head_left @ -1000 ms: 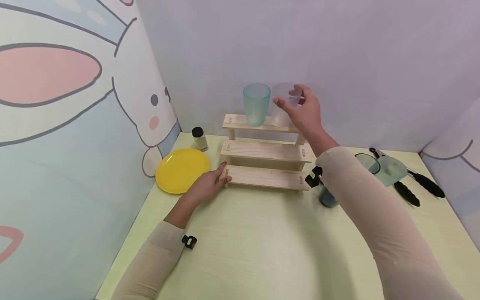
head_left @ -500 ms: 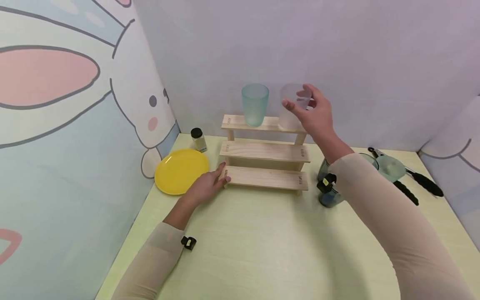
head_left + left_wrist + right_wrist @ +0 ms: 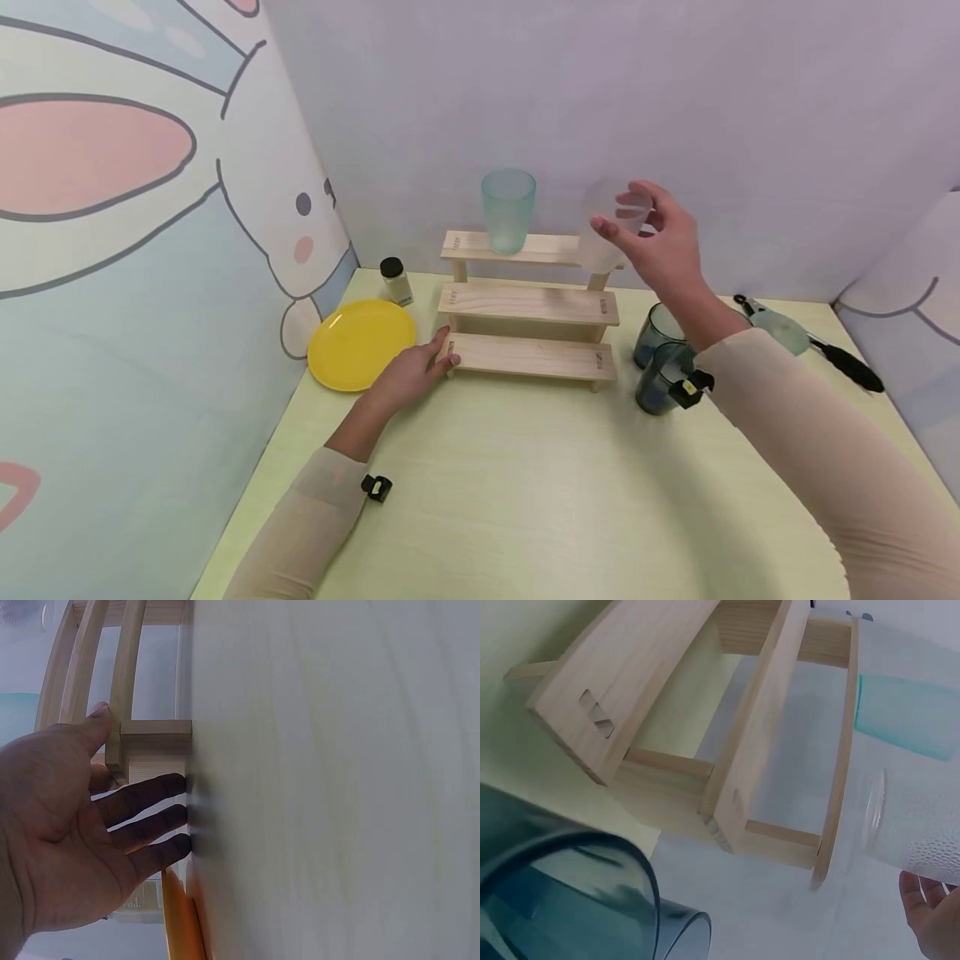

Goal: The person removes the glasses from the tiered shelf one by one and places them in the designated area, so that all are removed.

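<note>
My right hand (image 3: 663, 233) holds a clear textured cup (image 3: 596, 242) between thumb and fingers at the right end of the top shelf. In the right wrist view a gap shows between the base of this clear cup (image 3: 911, 825) and the shelf edge. A frosted teal cup (image 3: 508, 212) stands upright on the top tier of the three-tier wooden shelf (image 3: 528, 304). My left hand (image 3: 408, 371) grips the left end of the lowest tier. In the left wrist view its thumb and forefinger pinch the board end (image 3: 118, 754), the other fingers extended near the table.
A yellow plate (image 3: 360, 346) and a black-lidded jar (image 3: 396, 282) sit left of the shelf. To its right are two dark blue glasses (image 3: 654, 383), partly overlapped by the right wrist. Behind the right sleeve lie utensils with black handles (image 3: 847, 367).
My right hand has moved the clear cup rightward along the top shelf, away from the teal cup, to the shelf's right end. My left hand stays on the lowest tier.
</note>
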Demonstrator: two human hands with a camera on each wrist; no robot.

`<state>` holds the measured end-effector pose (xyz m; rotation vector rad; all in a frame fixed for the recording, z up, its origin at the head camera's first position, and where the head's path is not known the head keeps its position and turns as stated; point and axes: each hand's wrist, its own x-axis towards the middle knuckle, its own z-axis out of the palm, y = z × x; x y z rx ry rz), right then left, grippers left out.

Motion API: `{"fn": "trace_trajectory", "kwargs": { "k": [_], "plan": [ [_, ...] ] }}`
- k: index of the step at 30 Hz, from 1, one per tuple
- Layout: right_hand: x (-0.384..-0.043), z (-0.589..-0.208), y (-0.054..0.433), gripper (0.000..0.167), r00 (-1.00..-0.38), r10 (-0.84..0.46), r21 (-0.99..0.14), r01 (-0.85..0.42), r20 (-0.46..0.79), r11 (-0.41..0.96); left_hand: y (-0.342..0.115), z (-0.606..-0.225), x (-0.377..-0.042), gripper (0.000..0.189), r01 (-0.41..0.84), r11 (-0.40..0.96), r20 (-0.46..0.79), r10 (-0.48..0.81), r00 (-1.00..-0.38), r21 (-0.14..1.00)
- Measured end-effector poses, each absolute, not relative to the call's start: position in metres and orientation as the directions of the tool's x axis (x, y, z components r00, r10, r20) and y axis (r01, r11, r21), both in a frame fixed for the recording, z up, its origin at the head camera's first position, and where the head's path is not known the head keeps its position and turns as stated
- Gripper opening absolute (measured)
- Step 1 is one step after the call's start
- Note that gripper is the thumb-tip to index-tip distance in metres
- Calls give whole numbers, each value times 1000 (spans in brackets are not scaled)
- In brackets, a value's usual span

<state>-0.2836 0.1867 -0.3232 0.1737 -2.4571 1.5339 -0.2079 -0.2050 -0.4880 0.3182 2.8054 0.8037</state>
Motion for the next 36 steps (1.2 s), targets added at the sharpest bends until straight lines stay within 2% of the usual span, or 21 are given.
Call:
{"fn": "trace_trajectory", "kwargs": {
  "k": [14,36],
  "plan": [
    [-258,-329,222,79,-965,-3,-900,-247,264,359,-206,-486,-206,83,174,825,-110,273,-956,537],
    [-219,-340,282,68,-967,24,-881,-221,254,418,-203,-484,-204,85,166,827,-112,265,-958,537]
  ]
}}
